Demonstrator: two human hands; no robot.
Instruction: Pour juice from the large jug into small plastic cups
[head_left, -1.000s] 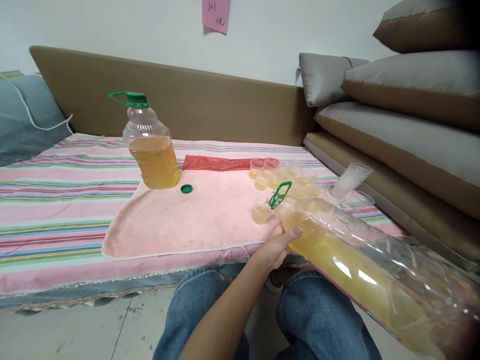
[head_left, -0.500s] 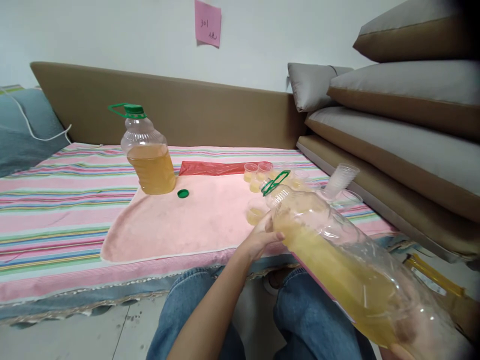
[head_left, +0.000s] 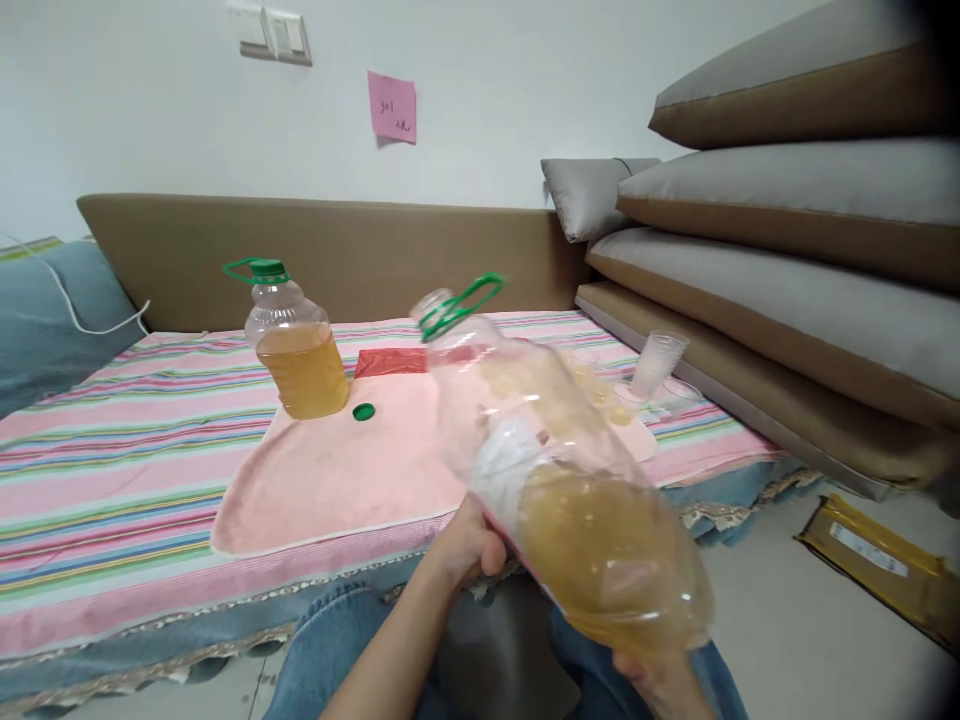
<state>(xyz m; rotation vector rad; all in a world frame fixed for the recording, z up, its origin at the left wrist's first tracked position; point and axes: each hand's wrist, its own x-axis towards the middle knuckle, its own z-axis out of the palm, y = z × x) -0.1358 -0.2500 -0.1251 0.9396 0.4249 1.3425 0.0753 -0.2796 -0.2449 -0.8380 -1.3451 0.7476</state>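
Note:
A large clear plastic bottle (head_left: 570, 480), partly filled with yellowish liquid, is held tilted between my hands, its uncapped mouth up and to the left. A green carrying loop hangs at its neck. My left hand (head_left: 472, 545) grips the underside near the middle, fingers mostly hidden behind it. My right hand (head_left: 652, 675) supports the base from below, partly hidden by the bottle. Behind it, blurred through the clear wall, stand several small plastic cups (head_left: 600, 390) with pale liquid. A green cap (head_left: 364, 411) lies on the pink cloth (head_left: 337, 490).
A second capped bottle (head_left: 307, 365) of amber liquid stands at the left. A red plastic sheet (head_left: 390, 362) lies behind the cap. Stacked clear cups (head_left: 658, 365) lean at the right beside piled grey-brown cushions (head_left: 750, 270). A yellow package (head_left: 877, 560) rests on the floor.
The bottle has moved left and swung more upright, its liquid settling toward the base. Both hands moved with it, the left lower along its side. The view has tilted up.

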